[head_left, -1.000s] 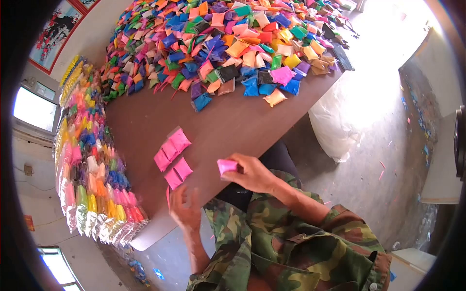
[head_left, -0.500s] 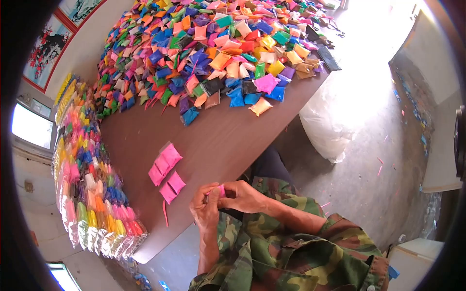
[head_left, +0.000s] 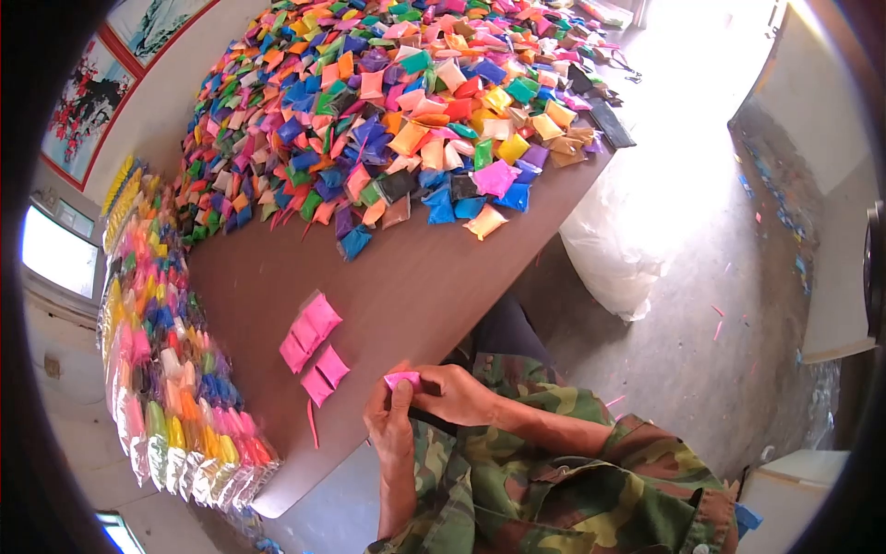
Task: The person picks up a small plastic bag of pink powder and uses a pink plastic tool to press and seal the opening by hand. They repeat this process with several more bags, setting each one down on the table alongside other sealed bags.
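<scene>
The fingers of the left hand and right hand partly cover the pink packet, so its full outline cannot be told; the left fingertips are blurred; the top edge cuts off the far side of the packet pile and the far-left wall painting; glare hides the far-right floor; the table hides part of the white sack.
</scene>
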Motion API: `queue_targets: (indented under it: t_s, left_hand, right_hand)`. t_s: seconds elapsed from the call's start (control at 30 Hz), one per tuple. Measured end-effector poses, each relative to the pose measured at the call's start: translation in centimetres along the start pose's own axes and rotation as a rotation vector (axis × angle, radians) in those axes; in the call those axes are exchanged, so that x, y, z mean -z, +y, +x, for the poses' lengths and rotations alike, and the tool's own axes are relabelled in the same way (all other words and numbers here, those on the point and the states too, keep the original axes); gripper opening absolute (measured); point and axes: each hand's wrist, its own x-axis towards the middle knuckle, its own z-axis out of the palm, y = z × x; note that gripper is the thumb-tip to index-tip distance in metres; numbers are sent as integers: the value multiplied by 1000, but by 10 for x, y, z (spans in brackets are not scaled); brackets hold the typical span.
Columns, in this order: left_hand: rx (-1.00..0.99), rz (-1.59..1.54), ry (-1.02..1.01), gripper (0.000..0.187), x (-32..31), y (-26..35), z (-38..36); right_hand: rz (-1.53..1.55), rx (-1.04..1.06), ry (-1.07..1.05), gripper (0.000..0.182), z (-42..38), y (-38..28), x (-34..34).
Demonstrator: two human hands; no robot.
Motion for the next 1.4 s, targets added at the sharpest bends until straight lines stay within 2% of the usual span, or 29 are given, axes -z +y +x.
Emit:
queue_targets:
  t_s: [0.07,0.17,0.27,0.33,0.53,0.73,0.83,0.93,1.17,1.23,1.33,1.4]
  left_hand:
    - [-3,53,37,29,3,-3,0]
    - [-155,147,34,25,2,-4,0]
    - [-209,232,16,23,0,4,-1]
    - [-193,184,21,24,-1,1,-2]
    - [-105,233,-1,31,-9,20,-6]
    - [-137,212,43,32,-18,26,-7]
    - [-114,193,59,30,-15,20,-7]
    - [-162,201,67,29,-9,2,0]
    - [-187,310,92,28,-16,16,-1]
    - [-137,215,108,30,-20,23,-3]
    - [-131,90,169,33,-25,21,-5]
    - [-125,84,165,33,-20,13,-8]
  right_hand:
    - [47,38,9,31,-3,1,-3]
    - [90,5,-30,33,-3,-13,1]
    - [71,-3,-50,35,-2,-4,4]
    - [50,44,-50,35,-1,-3,7]
    - [286,-35,5,35,-3,-3,3]
    - [112,-1,61,33,-5,4,-2]
    - [102,10,120,32,-8,0,-9]
    - [244,-32,131,33,-10,-11,-18]
    - [135,-42,135,31,-9,10,-15]
    - [125,-37,151,30,-8,2,-14]
    - [345,-52,242,30,-3,3,-21]
    - [154,114,264,28,5,11,-15]
